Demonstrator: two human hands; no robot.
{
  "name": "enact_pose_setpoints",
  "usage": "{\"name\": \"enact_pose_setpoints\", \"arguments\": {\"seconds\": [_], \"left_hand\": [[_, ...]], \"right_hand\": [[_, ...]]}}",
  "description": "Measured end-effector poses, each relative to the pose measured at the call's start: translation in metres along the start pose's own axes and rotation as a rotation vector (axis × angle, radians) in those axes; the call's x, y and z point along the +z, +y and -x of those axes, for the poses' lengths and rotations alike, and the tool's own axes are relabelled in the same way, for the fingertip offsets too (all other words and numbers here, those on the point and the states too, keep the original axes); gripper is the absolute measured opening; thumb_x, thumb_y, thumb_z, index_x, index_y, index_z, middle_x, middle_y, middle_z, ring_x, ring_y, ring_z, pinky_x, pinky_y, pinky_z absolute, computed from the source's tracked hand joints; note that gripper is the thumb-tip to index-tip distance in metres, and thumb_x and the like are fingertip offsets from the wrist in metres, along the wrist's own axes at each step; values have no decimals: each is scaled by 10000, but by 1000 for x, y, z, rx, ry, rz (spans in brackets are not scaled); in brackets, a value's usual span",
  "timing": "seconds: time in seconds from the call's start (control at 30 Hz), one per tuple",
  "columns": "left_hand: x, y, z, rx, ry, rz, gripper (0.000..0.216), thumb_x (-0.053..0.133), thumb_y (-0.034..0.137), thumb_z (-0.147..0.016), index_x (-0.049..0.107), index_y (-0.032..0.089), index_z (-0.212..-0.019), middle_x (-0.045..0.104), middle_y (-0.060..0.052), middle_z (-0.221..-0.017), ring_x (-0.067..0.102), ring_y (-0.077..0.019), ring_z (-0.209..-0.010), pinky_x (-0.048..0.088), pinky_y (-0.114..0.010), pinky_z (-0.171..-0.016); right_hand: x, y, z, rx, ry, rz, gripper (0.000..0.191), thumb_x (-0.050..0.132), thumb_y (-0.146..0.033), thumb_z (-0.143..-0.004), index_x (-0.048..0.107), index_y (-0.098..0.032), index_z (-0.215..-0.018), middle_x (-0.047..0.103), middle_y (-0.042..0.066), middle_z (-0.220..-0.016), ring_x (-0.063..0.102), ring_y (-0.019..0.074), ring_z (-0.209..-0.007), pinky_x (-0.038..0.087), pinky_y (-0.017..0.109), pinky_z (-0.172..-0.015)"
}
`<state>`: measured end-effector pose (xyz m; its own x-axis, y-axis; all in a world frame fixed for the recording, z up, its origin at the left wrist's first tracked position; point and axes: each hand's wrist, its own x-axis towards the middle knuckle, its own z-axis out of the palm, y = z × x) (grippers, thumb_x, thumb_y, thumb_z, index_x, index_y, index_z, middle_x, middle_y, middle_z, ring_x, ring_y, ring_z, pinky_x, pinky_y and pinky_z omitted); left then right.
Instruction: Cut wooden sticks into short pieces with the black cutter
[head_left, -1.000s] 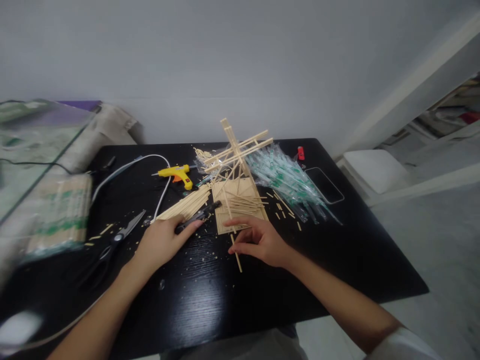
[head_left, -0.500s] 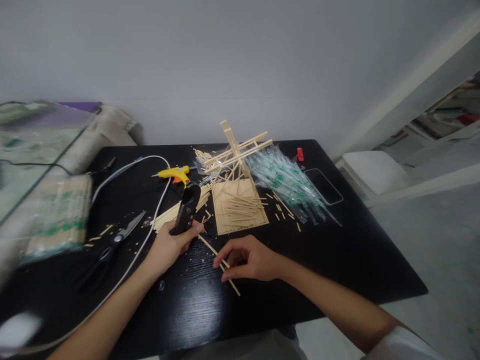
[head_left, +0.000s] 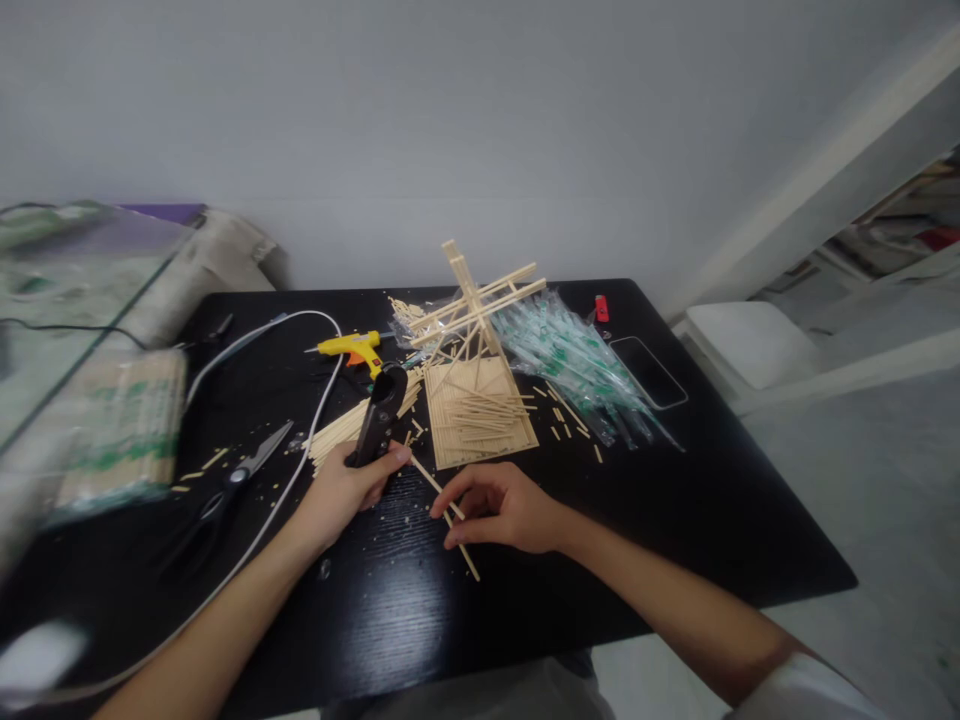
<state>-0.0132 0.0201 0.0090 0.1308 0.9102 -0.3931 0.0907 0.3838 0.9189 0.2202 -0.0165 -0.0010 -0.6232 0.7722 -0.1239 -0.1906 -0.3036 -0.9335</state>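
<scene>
My left hand (head_left: 349, 490) is closed around a black hand tool with a rounded head (head_left: 381, 410), which looks like a cutter. Its thumb and fingertips also pinch the upper end of a thin wooden stick (head_left: 427, 475). My right hand (head_left: 506, 508) has its thumb and fingers closed on a second wooden stick (head_left: 471, 565) that slants down toward the table's front. The two sticks cross or meet at the right fingertips. Behind the hands, a square wooden-stick panel (head_left: 442, 445) lies flat with loose short sticks on it. A frame of crossed sticks (head_left: 480, 305) rises at its back.
A yellow glue gun (head_left: 352, 345), a white cable (head_left: 324, 400) and scissors (head_left: 244, 475) are on the left, near a bagged stick bundle (head_left: 124, 430). Loose sticks (head_left: 337, 432) lie behind my left hand. Plastic wrappers (head_left: 570, 350), a phone (head_left: 649, 372) and a red lighter (head_left: 601, 308) sit right.
The right hand has shifted slightly up and right with its stick. The stick between the hands has moved slightly right. The left hand keeps the black tool almost in place.
</scene>
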Motion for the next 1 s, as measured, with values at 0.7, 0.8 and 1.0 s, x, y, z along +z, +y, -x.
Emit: {"name": "enact_pose_setpoints", "arguments": {"seconds": [0.7,0.8,1.0], "left_hand": [[3,1,2,-32,-62,194,324,833,388,-716,623,147,-765,368,113,-440,295,-35,-364,231,-179,-368],[2,1,1,-29,-67,197,317,830,385,-728,623,146,-764,364,113,-438,292,-34,-364,228,-179,-370],[2,0,0,-34,-62,213,327,840,386,-725,620,147,-766,360,117,-441,290,-30,-367,235,-172,-369]], "right_hand": [[-4,2,-4,22,22,-144,317,883,-298,-758,766,-163,-1021,765,53,-977,738,120,-695,545,221,-637],[-5,2,-4,19,12,-147,311,874,-279,-772,769,-164,-1042,766,65,-1017,740,121,-697,551,227,-639],[-7,6,-4,-17,-16,-191,326,860,-197,-783,758,-185,-1092,752,50,-1031,748,109,-718,537,199,-648]]}}
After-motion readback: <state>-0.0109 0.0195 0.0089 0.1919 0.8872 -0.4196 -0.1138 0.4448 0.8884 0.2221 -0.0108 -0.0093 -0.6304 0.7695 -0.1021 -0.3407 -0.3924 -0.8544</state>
